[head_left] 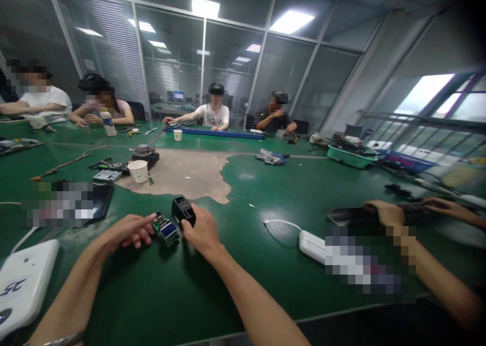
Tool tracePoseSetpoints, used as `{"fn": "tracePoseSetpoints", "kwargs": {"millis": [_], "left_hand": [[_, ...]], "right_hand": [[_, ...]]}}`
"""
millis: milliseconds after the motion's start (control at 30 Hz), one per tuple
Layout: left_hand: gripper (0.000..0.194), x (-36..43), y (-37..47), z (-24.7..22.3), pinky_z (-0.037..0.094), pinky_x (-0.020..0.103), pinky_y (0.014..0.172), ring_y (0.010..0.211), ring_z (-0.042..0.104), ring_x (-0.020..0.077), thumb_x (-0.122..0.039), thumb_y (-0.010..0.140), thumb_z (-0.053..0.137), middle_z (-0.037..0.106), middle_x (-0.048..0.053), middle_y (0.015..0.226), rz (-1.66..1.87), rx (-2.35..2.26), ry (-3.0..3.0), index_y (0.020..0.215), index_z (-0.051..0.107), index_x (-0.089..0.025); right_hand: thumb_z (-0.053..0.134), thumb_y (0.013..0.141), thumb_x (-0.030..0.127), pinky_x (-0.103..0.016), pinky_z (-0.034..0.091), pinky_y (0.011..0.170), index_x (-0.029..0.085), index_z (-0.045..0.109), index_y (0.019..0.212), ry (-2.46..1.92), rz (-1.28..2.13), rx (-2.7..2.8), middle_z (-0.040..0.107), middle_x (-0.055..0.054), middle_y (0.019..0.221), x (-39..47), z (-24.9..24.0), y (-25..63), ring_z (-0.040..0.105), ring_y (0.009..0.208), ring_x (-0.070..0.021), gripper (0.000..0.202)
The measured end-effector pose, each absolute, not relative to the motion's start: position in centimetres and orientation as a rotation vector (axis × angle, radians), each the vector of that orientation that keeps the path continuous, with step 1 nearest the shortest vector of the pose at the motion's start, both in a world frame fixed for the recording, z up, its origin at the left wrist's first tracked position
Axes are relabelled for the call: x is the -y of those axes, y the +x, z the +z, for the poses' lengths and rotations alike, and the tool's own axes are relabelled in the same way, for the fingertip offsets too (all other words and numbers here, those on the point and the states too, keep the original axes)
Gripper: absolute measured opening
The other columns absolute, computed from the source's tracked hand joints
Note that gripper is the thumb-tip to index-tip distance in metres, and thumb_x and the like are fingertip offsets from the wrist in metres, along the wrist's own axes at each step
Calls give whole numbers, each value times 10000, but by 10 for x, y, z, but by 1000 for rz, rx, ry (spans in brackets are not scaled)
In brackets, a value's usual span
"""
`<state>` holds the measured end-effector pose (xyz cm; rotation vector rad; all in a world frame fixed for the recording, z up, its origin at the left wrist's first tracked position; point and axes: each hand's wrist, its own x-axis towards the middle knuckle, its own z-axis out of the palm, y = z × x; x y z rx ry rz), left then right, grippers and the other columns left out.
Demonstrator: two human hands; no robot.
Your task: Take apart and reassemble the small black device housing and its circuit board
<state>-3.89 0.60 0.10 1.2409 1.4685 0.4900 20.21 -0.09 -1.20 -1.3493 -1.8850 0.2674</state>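
Note:
A small green circuit board (167, 230) with a dark blue display is held at its left edge by my left hand (131, 232), with the fingertips closed on that edge. My right hand (204, 230) grips a black plastic housing (183, 209) with openings in its face, thumb on the near side. Housing and board are close together, slightly above the green table (243, 270). The palm hides part of the housing's right side.
A paper cup (138, 171), circuit parts (108, 175) and a dark tablet (103, 202) lie left. A white power bank (313, 246) with a cable is at right. Beside me, a co-worker's hands (387, 213) hold a long dark part. Several people sit across the table.

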Motion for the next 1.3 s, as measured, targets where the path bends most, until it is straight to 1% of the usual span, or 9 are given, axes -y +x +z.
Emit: {"fn": "tracePoseSetpoints", "kwargs": {"millis": [67,200,333,500,733,900,1100,1200,1300], "left_hand": [[697,-7,-40,-1,205,192,381,475,552,145,-776,638,476,693,130,712,518,-1460,1198,791,660,-122],[788,-10,-40,-3,178,200,395,461,538,147,-843,630,345,683,136,694,551,-1489,1117,725,653,-124],[847,-10,-37,-2,178,207,409,441,519,141,-892,576,295,670,132,652,583,-1535,1122,681,636,-124],[861,-7,-34,1,192,206,422,448,531,136,-912,534,307,659,117,613,590,-1553,1145,667,626,-123],[874,1,-28,1,223,206,426,443,534,135,-902,568,262,651,107,590,624,-1579,1215,679,630,-117],[839,6,-24,-5,261,218,418,442,546,149,-899,576,251,631,91,554,774,-1676,1216,654,587,-135],[701,10,-27,-12,319,213,404,426,547,150,-851,616,343,630,65,548,1087,-1722,1118,734,488,-175],[707,10,-27,-15,319,205,387,398,536,140,-856,596,357,623,64,525,1058,-1721,1119,713,487,-171],[719,9,-27,-16,333,207,384,400,548,147,-850,599,369,633,78,532,997,-1724,1154,721,514,-157]], "right_hand": [[556,798,287,-318,473,788,217,567,1114,-1300,325,1800,652,-45,949,0,-6,202,602,868,-202,324],[520,839,331,-297,498,744,216,543,1192,-1194,445,1681,663,-42,971,2,5,200,623,831,-180,372],[535,829,364,-324,507,773,199,555,1198,-1145,490,1672,661,-63,1028,4,6,198,629,875,-193,405],[565,798,357,-358,483,850,203,543,1219,-1080,438,1759,627,-77,1136,10,4,193,589,1014,-224,449],[574,783,326,-356,449,853,177,550,1179,-1015,308,1932,651,-83,1030,27,6,187,590,943,-228,424],[566,796,332,-347,440,831,174,531,1179,-1037,268,1983,643,-85,982,32,6,188,574,916,-227,416],[579,782,392,-359,427,822,180,493,1201,-1075,201,2094,614,-95,982,41,6,189,531,932,-243,477],[566,781,431,-364,433,787,184,486,1196,-1152,209,2190,606,-93,960,45,1,187,530,907,-250,490],[582,761,453,-361,436,761,180,404,1283,-1218,215,2248,607,-92,958,45,-6,186,542,883,-255,615]]}}
